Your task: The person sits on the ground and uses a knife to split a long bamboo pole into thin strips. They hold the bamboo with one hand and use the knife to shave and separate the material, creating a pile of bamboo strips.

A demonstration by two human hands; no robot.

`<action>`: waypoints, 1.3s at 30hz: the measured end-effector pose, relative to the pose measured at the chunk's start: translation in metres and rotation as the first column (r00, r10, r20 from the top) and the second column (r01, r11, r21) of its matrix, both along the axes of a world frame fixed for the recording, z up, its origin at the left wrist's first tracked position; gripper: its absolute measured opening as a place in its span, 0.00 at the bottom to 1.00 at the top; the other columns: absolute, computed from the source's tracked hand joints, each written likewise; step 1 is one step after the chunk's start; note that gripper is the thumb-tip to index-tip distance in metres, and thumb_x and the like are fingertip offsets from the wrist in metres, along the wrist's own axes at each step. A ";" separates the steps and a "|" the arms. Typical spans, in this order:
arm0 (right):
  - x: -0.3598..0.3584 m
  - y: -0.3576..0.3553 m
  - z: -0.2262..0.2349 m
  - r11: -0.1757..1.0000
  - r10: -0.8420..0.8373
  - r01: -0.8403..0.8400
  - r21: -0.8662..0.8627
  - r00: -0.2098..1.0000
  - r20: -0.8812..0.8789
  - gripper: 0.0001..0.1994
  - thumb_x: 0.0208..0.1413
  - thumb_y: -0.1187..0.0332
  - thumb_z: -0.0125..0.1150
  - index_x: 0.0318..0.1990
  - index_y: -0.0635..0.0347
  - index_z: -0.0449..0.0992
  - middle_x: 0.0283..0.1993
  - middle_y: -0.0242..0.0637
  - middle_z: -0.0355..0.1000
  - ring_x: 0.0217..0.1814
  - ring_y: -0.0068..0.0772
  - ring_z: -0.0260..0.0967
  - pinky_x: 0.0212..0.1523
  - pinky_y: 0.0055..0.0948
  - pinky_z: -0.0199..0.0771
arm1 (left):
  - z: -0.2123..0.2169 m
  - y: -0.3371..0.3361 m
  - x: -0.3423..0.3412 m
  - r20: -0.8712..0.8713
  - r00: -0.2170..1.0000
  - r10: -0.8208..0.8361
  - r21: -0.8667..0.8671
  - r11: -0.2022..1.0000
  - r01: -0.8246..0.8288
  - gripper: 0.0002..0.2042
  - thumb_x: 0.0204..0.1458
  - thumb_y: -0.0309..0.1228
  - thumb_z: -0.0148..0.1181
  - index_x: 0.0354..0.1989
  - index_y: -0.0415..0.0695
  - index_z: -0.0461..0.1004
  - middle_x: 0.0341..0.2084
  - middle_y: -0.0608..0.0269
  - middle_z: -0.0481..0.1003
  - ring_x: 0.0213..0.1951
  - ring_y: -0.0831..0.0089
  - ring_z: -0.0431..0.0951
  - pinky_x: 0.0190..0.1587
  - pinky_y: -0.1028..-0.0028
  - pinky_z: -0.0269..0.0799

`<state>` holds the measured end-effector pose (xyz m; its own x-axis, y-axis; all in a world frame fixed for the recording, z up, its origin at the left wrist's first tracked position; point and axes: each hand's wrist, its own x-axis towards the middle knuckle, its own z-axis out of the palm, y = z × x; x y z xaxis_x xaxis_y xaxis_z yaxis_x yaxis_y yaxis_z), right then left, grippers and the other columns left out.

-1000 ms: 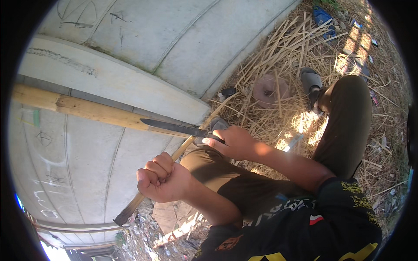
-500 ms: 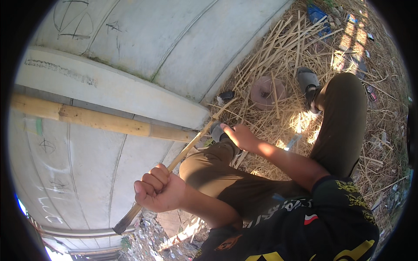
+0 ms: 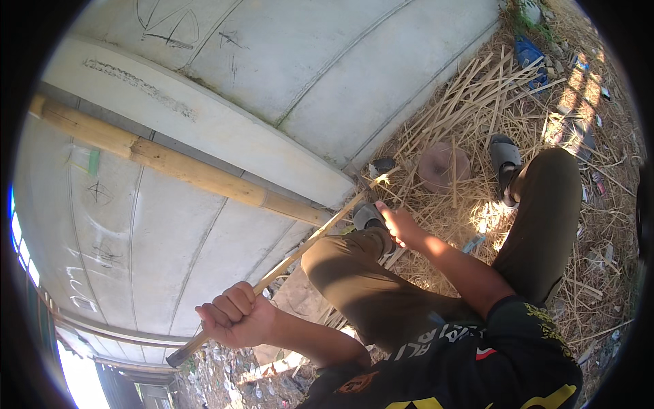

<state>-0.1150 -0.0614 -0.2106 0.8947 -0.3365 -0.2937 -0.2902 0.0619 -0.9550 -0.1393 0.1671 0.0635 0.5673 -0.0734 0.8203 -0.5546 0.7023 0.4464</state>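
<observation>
A long, pale bamboo stick with a dark lower end slants up and right across my left knee. My left hand is wrapped round it near that dark end. The stick's far tip, with a lighter frayed patch, lies just above my left sandal. Close to this tip, my right hand is closed, thumb stretched forward along a dark, narrow, blade-like tool. Most of that tool is hidden by the hand, and its exact kind is unclear.
A pale panel wall with a projecting ledge and a thick bamboo pole runs along my left. Ahead lie many split bamboo strips, a round pinkish disc and a blue plastic scrap. Straw and litter cover the ground.
The view has shifted, so the scene sits further right and lower. The stick remains in my left hand, and my right hand stays beside its far tip.
</observation>
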 end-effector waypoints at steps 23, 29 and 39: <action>-0.033 0.022 0.095 0.799 0.267 -0.012 -0.601 0.902 0.338 0.33 0.60 0.36 0.45 0.39 0.64 0.75 0.23 0.53 0.73 0.31 0.57 0.74 0.35 0.48 0.73 | 0.055 0.038 -0.021 0.049 0.994 -0.099 0.038 0.995 0.097 0.23 0.66 0.34 0.36 0.14 0.55 0.46 0.07 0.75 0.44 0.11 0.81 0.37 0.16 0.75 0.37; -0.029 -0.083 -0.035 0.885 -0.135 0.063 -0.461 0.983 -0.126 0.33 0.63 0.40 0.43 0.32 0.67 0.78 0.32 0.58 0.75 0.41 0.58 0.75 0.44 0.47 0.73 | 0.115 0.094 -0.076 0.080 0.989 -0.128 0.112 0.987 0.118 0.23 0.67 0.36 0.34 0.14 0.55 0.49 0.06 0.73 0.46 0.10 0.82 0.40 0.15 0.76 0.39; -0.019 -0.071 -0.020 0.914 -0.153 0.114 -0.389 0.986 -0.069 0.37 0.63 0.38 0.40 0.27 0.71 0.74 0.26 0.56 0.72 0.33 0.56 0.72 0.41 0.47 0.68 | 0.157 0.166 -0.081 0.128 0.985 -0.118 0.092 0.990 0.106 0.23 0.66 0.34 0.34 0.13 0.55 0.51 0.06 0.75 0.46 0.08 0.82 0.42 0.12 0.79 0.40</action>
<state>-0.1340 -0.1326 -0.2310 0.8076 -0.5547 -0.2003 -0.3960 -0.2583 -0.8812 -0.2203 0.3330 0.2202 0.4381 -0.2028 0.8757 -0.5328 0.7261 0.4347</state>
